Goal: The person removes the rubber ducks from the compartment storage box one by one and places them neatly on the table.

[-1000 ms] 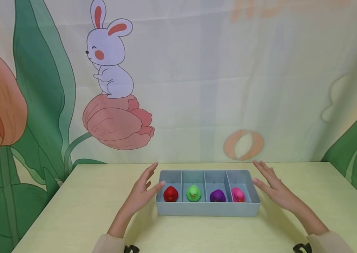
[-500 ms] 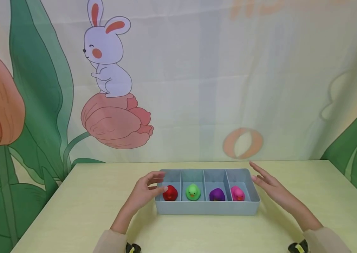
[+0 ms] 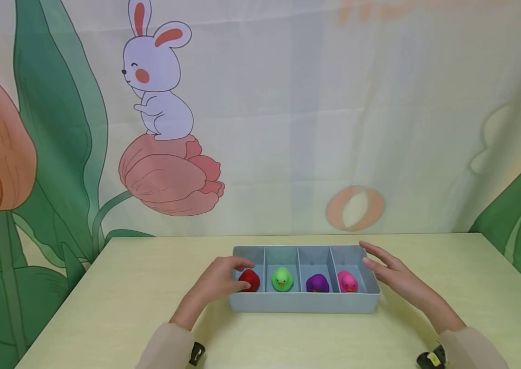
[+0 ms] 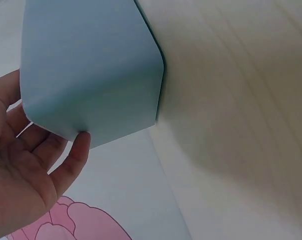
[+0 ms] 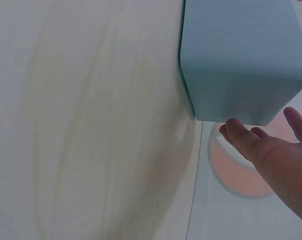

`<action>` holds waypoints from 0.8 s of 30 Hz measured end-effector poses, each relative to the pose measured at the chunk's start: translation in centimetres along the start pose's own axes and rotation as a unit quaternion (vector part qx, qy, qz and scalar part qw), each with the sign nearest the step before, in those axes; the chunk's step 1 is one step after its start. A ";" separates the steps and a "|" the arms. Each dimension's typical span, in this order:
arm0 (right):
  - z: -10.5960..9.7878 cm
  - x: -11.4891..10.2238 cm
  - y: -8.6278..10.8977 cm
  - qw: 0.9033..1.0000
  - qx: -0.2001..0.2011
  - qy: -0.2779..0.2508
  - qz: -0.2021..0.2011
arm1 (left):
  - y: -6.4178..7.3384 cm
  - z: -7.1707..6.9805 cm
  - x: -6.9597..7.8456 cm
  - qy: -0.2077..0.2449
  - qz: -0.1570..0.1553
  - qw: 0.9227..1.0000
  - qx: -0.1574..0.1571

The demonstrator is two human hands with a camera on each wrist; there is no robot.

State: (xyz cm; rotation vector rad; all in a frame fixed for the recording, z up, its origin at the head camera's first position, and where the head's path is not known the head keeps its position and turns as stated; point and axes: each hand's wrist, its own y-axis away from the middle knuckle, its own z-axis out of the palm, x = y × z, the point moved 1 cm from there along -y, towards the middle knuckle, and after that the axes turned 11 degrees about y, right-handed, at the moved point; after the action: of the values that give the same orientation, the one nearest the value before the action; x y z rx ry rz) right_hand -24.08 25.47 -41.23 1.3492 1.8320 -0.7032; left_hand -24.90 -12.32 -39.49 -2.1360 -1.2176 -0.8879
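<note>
The hands are apart, one at each end of a grey-blue tray point(image 3: 304, 303) that stands on the pale tabletop point(image 3: 140, 287), near the middle of its far edge. Four compartments run side by side in the tray, each with one small toy duck close to the near wall.

The left hand point(image 3: 221, 278) reaches over the tray's left end, its thumb overlapping the red duck point(image 3: 251, 278) and its bent fingers just beyond it; whether they pinch the duck or only surround it, one cannot tell. In the left wrist view, one fingertip appears to touch the outside of the end wall, while other fingers pass behind the rim.

To the right of the red duck sit the green duck point(image 3: 282, 280), facing the near edge of the tabletop, the purple duck point(image 3: 318, 282), its beak low by the tray's near rim, and the pink duck point(image 3: 348, 282), next to its left divider.

The right hand point(image 3: 392, 274) holds nothing, its fingers loosely extended and spread at the tray's right end; contact with the wall is hard to judge.

Beyond the tabletop's far edge hangs a printed cloth point(image 3: 260, 128) with a white rabbit point(image 3: 168, 118) on a pink tulip point(image 3: 168, 174).
</note>
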 end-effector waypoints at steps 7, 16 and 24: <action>0.1 0.4 -0.2 1.000 -0.005 0.003 -0.008 | -0.5 0.3 0.5 -0.074 -0.011 0.997 -0.021; -0.1 0.8 -0.3 1.000 -0.009 0.019 -0.008 | -1.2 0.7 1.3 -0.179 -0.020 0.983 -0.033; -0.3 1.1 -0.3 0.999 -0.015 0.031 -0.014 | -1.6 0.8 1.7 -0.225 -0.024 0.973 -0.052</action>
State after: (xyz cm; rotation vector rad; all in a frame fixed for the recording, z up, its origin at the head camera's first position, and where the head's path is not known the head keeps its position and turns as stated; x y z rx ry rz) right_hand -24.62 26.20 -41.97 1.3412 1.9058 -0.6519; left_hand -25.45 -10.08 -38.57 -2.4891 -1.4676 -0.5047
